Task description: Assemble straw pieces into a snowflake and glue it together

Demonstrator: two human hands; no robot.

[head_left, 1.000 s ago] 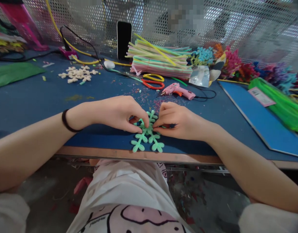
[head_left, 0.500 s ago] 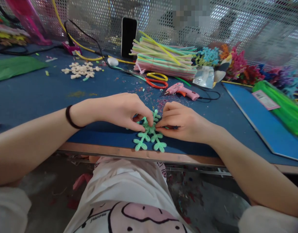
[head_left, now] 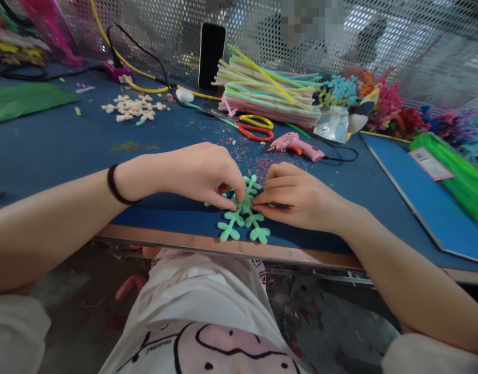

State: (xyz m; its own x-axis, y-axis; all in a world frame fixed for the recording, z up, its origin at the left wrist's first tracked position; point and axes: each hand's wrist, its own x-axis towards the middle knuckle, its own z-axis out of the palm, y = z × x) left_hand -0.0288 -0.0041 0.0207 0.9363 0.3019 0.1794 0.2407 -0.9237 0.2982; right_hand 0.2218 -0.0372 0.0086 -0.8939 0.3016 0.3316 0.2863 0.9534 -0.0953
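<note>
A mint-green pipe-cleaner snowflake (head_left: 231, 226) lies near the front edge of the blue table, its looped arms spread out. My left hand (head_left: 207, 174), with a dark band at the wrist, pinches it close to the centre between thumb and index finger. From the other side my right hand (head_left: 301, 197) closes thumb and fingertips on the snowflake, also by the centre. The fingers cover part of the middle and some of the side arms.
Behind the hands lie a pink glue gun (head_left: 297, 147), scissors (head_left: 256, 128) and a pile of pipe cleaners (head_left: 270, 93). A cream snowflake (head_left: 133, 108) rests at left, near a phone (head_left: 211, 57) standing upright. To the right are a blue board (head_left: 425, 197) and a green bundle (head_left: 452, 174).
The whole view has shifted slightly. Both hands keep their pinch on the snowflake, with almost no other visible movement.
</note>
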